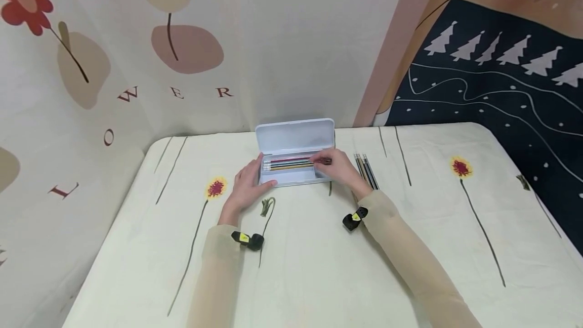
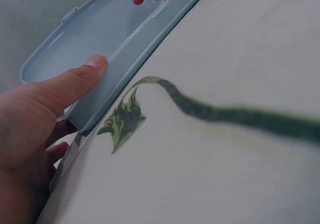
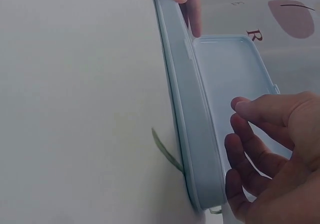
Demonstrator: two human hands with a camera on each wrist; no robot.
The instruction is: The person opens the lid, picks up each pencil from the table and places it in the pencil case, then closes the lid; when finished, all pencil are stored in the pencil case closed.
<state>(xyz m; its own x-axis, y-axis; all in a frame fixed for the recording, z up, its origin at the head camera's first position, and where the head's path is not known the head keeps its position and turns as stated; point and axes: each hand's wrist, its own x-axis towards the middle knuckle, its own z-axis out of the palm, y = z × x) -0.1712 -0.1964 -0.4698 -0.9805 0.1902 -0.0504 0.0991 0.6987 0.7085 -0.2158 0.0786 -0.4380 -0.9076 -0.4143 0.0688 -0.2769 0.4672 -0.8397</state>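
A pale blue pencil case (image 1: 296, 182) lies on the cloth with its lid (image 1: 295, 136) raised at the back. Several striped pencils (image 1: 284, 165) lie lengthwise inside it. My left hand (image 1: 246, 186) grips the case's left end, its thumb (image 2: 82, 82) along the front wall and the other fingers partly hidden round the end. Over the right part of the case hovers my right hand (image 1: 337, 166), fingers loosely bent. In the right wrist view the thumb and fingertips (image 3: 240, 107) come close together, and no pencil shows between them.
More pencils (image 1: 366, 171) lie on the flower-printed cloth (image 1: 309, 257), right of the case and partly behind the right wrist. A printed curtain (image 1: 291, 54) hangs just behind the case. Dark fabric with white trees (image 1: 492, 85) hangs at the right.
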